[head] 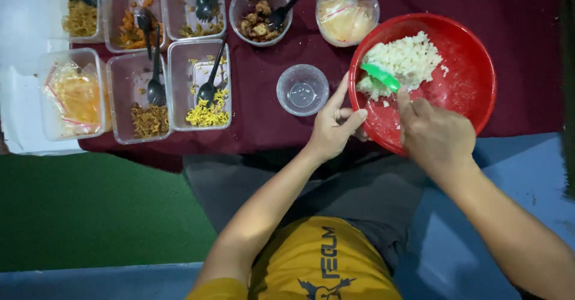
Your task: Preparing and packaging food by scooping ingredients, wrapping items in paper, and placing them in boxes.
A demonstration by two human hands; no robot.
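A red bowl (pixel 467 78) holding a heap of white rice (pixel 402 60) stands at the right of the dark red tablecloth. My right hand (pixel 434 133) reaches over the bowl's near rim and grips a green spoon (pixel 381 76), whose end is dug into the rice. My left hand (pixel 334 126) grips the bowl's left rim, thumb along the edge. A small empty clear cup (pixel 302 89) stands just left of that hand.
Several clear containers with food and black spoons fill the left: yellow shreds (pixel 206 113), brown bits (pixel 150 120), a bagged orange sauce (pixel 75 96). A round tub of fried pieces (pixel 259 20) and a bagged tub (pixel 346 17) stand behind. A green floor lies below left.
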